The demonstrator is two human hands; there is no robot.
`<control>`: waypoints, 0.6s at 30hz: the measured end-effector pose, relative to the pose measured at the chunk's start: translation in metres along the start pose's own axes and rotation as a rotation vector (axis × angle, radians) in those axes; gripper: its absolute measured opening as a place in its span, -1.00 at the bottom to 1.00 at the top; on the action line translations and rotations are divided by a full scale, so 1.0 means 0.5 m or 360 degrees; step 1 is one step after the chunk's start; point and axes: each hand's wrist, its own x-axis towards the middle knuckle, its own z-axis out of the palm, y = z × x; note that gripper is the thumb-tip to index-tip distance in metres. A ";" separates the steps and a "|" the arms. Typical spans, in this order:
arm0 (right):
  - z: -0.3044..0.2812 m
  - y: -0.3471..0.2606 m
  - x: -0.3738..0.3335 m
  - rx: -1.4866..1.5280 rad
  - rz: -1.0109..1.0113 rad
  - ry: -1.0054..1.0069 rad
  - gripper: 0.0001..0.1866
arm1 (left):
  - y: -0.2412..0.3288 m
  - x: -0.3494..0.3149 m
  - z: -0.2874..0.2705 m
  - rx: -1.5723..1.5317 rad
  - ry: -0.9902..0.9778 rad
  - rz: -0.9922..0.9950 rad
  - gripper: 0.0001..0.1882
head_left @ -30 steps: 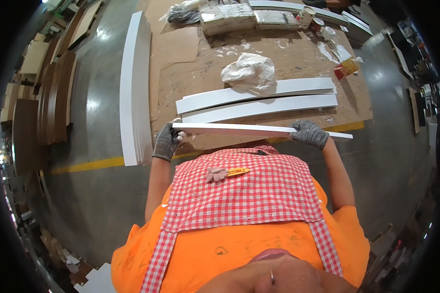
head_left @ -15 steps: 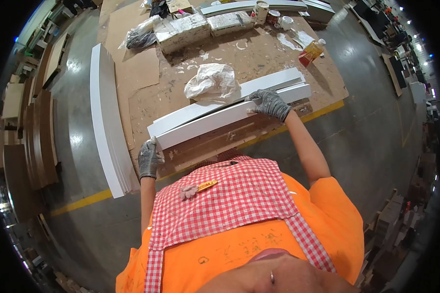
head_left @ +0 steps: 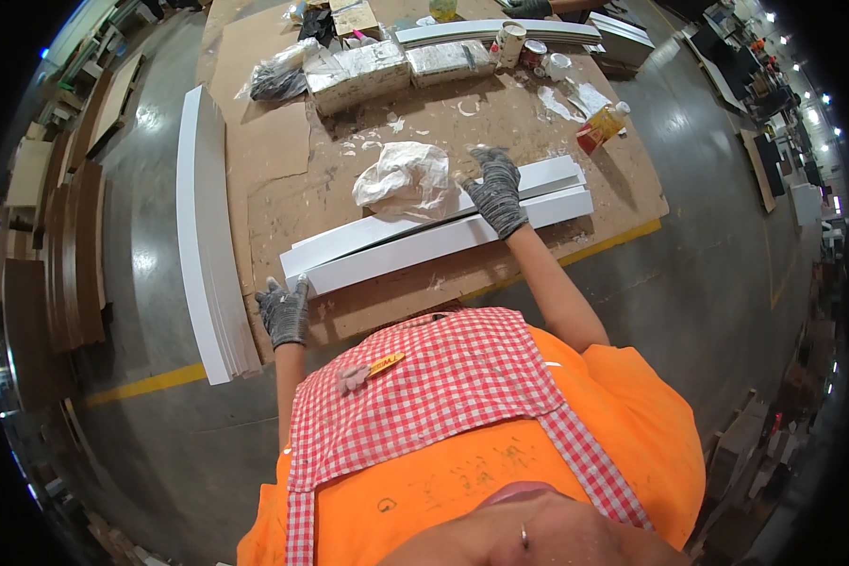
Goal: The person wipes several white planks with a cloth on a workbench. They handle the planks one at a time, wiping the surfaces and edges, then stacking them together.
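Observation:
Two long white boards lie side by side across the near part of the work table: a near board [head_left: 396, 256] and a far board [head_left: 349, 235], with a narrow dark gap between them. My left hand [head_left: 284, 313], in a grey knit glove, is at the left end of the near board, fingers apart, the thumb side against the board's end. Also gloved, my right hand [head_left: 496, 191] reaches over both boards with its fingers stretched out and nothing in them. Just left of those fingertips, a crumpled white cloth [head_left: 404, 177] rests against the far board.
A stack of long white panels [head_left: 203, 226] runs along the table's left side. Farther back are wrapped blocks [head_left: 358, 75], cans [head_left: 510, 44] and more white strips. An orange-labelled bottle [head_left: 602, 127] stands at right. Another person's gloved hand [head_left: 526, 8] shows at the far edge.
My right hand has let go of the near board and moved left and away, toward the cloth. That board has shifted away from me. Another person's hand has appeared at the far edge.

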 end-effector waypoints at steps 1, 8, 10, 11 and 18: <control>0.026 0.019 -0.001 -0.0110 0.0102 0.0117 -0.31 | 0.019 -0.012 -0.031 0.0004 0.0025 -0.0003 -0.19; 0.038 0.193 -0.032 -0.0741 0.0382 -0.0247 -0.03 | 0.089 -0.006 0.089 0.0117 0.0826 0.0402 -0.35; 0.046 0.345 -0.041 -0.0766 0.0591 -0.0025 0.02 | 0.107 -0.005 0.090 0.0080 0.0926 0.0455 -0.39; 0.013 0.372 -0.028 -0.0645 0.0807 -0.0044 0.06 | 0.100 0.001 0.099 0.0056 0.0948 0.0422 -0.40; -0.067 0.556 -0.150 -0.0137 0.0991 -0.0270 -0.14 | 0.109 0.003 0.101 0.0150 0.0915 0.0297 -0.40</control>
